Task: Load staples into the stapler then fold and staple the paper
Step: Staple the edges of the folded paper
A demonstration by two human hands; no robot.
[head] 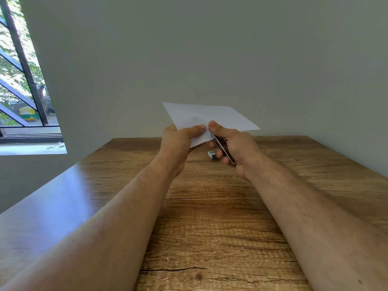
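Note:
A folded white paper [212, 117] is held up in the air above the far part of the wooden table [210, 217]. My left hand [178, 145] pinches its near corner between thumb and fingers. My right hand [233, 145] is wrapped around a small dark stapler [222, 147], thumb on top, with the stapler's front end at the paper's near edge beside my left thumb. A small white and blue staple box [212, 154] lies on the table just under my right fingers.
A plain grey wall rises right behind the table's far edge. A window with dark bars [23, 80] and a white sill is at the left. The table's left edge runs diagonally beside my left forearm.

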